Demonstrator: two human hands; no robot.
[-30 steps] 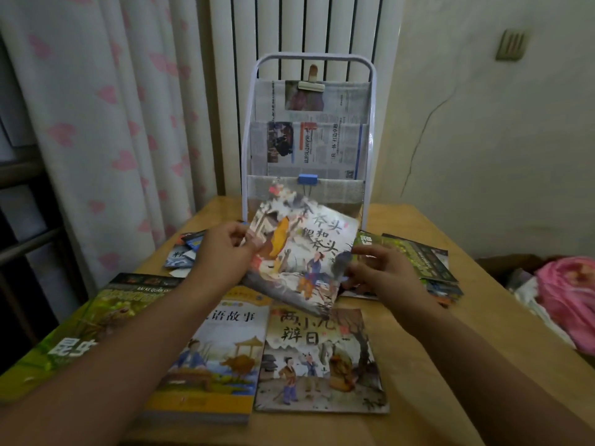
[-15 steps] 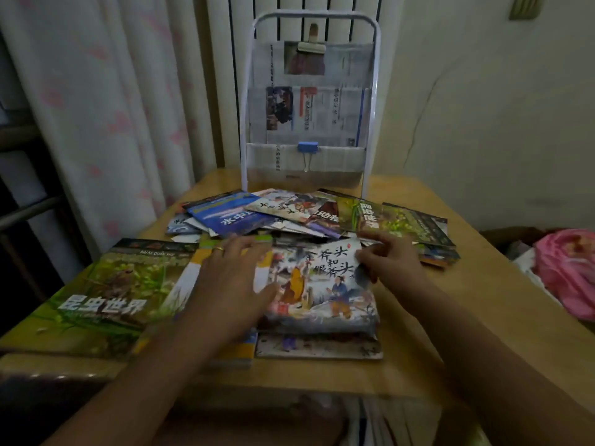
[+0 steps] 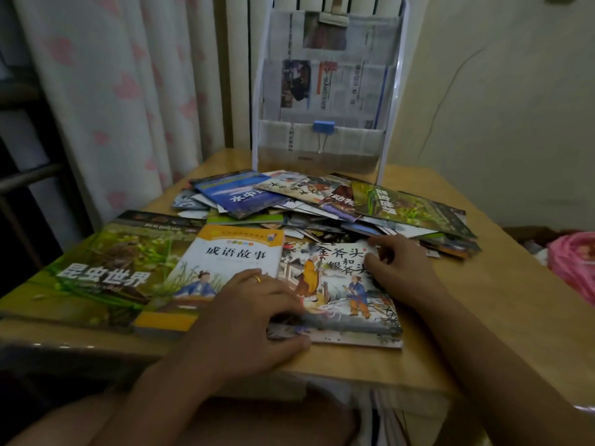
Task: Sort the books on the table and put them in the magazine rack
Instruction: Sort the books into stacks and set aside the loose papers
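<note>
On the near edge of the tabletop (image 3: 502,284), right of centre, lies a thin picture book (image 3: 338,284) with two painted figures on its cover, stacked on another thin book whose lower edge shows beneath it. Left hand (image 3: 244,320): fingers spread fairly flat, pressing on the book's left margin, thumb reaching along the near edge of the stack; a ring (image 3: 257,279) on one finger. Right hand (image 3: 399,268): fingers loosely curled at the book's far right corner, fingertips touching the cover; cannot tell whether they pinch the edge or only rest on it. Judgement: the book looks light, floppy and glossy, so it should slide easily and bend if lifted by one corner; better to hold both side edges, or the spine side with a thumb on top. To its left lie a yellow-bordered book (image 3: 231,262), which looks thicker, and a large green insect book (image 3: 103,272), the former overlapping the latter. Farther back, a loose heap of books (image 3: 322,204) spreads across the middle, a blue cover (image 3: 238,194) at its left, a green one (image 3: 409,204) at its right. Magazine rack (image 3: 394,91) stands upright at the far edge, white frame, pockets lined with newspaper, a blue clip (image 3: 323,127) on the lowest pocket. Surface is smooth pale wood. Curtain (image 3: 112,91) with pink hearts at left, radiator behind the rack, cracked wall at right, pink bag (image 3: 573,262) beyond the right edge.
</note>
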